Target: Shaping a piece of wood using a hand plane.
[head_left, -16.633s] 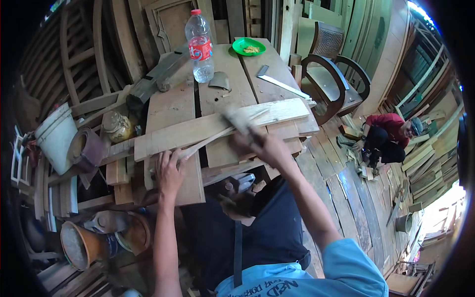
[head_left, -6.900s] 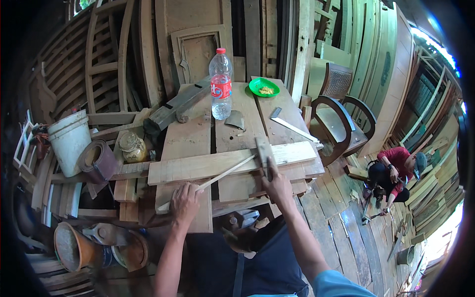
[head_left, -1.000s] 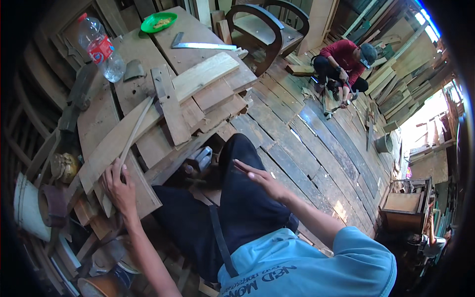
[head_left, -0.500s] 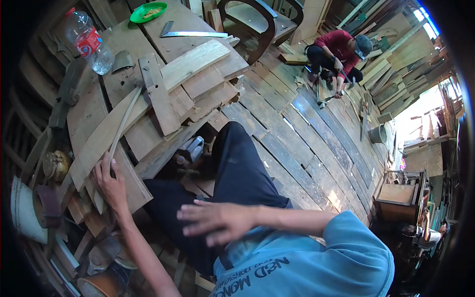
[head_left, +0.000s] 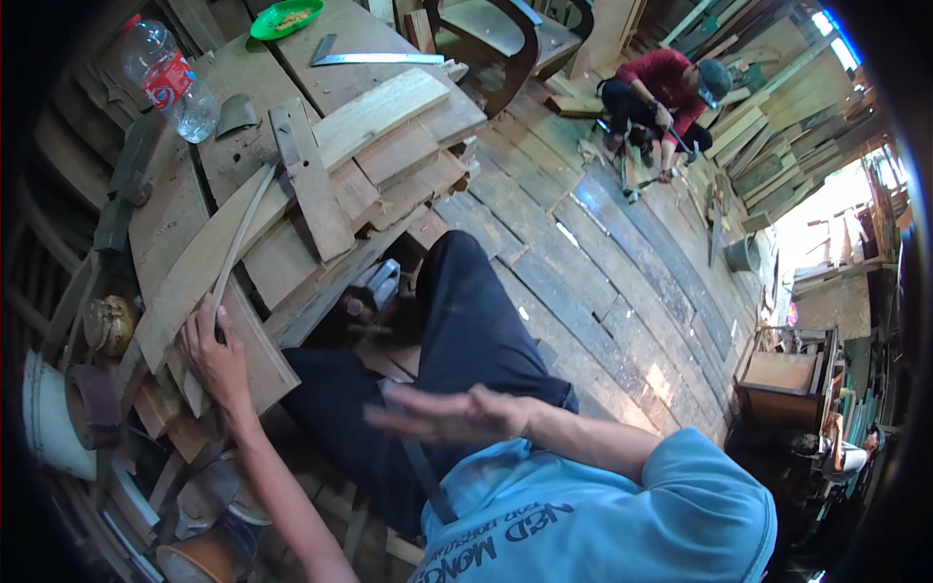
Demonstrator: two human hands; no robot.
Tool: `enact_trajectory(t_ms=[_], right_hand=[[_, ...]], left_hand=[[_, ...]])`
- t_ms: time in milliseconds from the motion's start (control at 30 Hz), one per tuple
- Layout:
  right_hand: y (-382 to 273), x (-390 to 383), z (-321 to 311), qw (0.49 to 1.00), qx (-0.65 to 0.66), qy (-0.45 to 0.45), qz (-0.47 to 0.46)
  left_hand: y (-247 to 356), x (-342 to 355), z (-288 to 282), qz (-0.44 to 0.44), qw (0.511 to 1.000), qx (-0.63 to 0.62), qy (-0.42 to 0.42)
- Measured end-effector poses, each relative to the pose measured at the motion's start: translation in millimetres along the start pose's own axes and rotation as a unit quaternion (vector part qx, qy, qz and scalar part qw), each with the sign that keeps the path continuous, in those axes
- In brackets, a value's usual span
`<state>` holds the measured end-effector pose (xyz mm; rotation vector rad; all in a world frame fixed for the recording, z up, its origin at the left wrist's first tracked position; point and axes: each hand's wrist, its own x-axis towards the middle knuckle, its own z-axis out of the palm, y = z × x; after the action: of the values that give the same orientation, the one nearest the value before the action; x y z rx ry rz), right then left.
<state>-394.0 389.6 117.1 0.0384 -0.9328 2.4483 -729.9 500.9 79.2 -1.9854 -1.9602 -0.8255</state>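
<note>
The thin wooden slat [head_left: 236,243] lies slanted across the long plank [head_left: 282,185] on the cluttered worktop [head_left: 384,44], its near end under the left hand [head_left: 216,352], whose grip presses flat on it; the right hand [head_left: 457,418], at the bench half a second ago, has swung back over the lap, blurred, fingers spread wide and holding nothing, so only one hand steadies the wood; a plastic bottle [head_left: 173,80] and green plate [head_left: 285,17] sit far off

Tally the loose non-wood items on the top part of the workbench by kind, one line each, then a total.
Plastic bottle: 1
Green plate: 1
Metal square: 1
Total: 3
</note>
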Motion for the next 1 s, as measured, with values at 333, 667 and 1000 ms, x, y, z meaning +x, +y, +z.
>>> enact_trajectory(t_ms=[333, 667, 1000], right_hand=[[-40, -3, -28, 0.871, 0.319, 0.273, -0.255], [-8, -58, -40, 0.771, -0.595, 0.141, -0.179], [34, -44, -27, 0.662, -0.673, 0.241, 0.223]], left_hand=[[-1, 1, 2, 0.004, 1.000, 0.020, 0.020], [-1, 0, -2, 0.017, 0.999, 0.014, 0.035], [2, 4, 0, -0.013, 0.999, 0.034, -0.002]])
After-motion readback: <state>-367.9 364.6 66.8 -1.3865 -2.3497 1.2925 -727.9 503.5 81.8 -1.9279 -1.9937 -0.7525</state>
